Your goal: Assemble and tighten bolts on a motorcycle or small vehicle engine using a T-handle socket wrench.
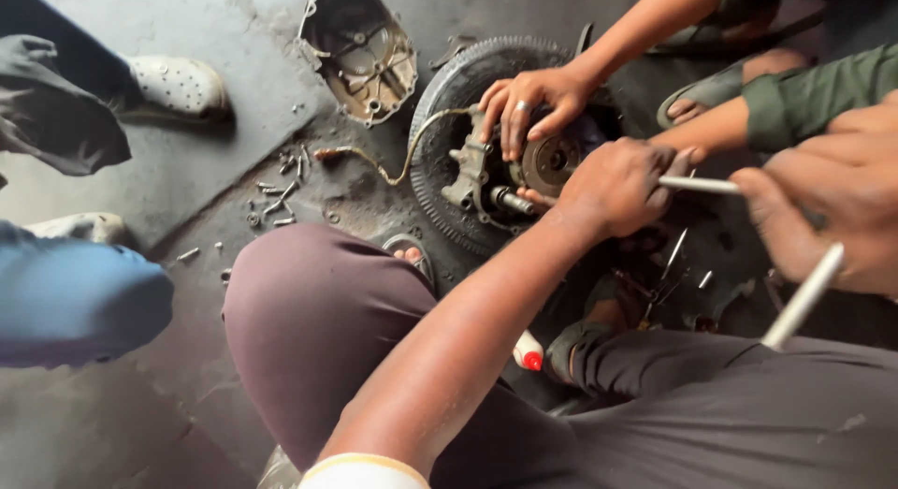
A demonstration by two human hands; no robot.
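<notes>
Steel rod (697, 184) gripped in left hand (613, 185) fingers, right hand (823, 208) fingers clutching second rod (803, 297)

- A metal cover (360, 49) lies on the floor (187, 161), open side up, dirty inside.
- Small bolts (281, 194) lie in a loose bunch on the floor, near the cover.
- A white shoe with little holes (178, 85) stands at the top left.
- A knee in blue cloth (75, 302) is at the left edge.
- A small white bottle with a red cap (528, 351) peeks out low in the middle.
- A sandal (711, 91) rests at the top right.
</notes>
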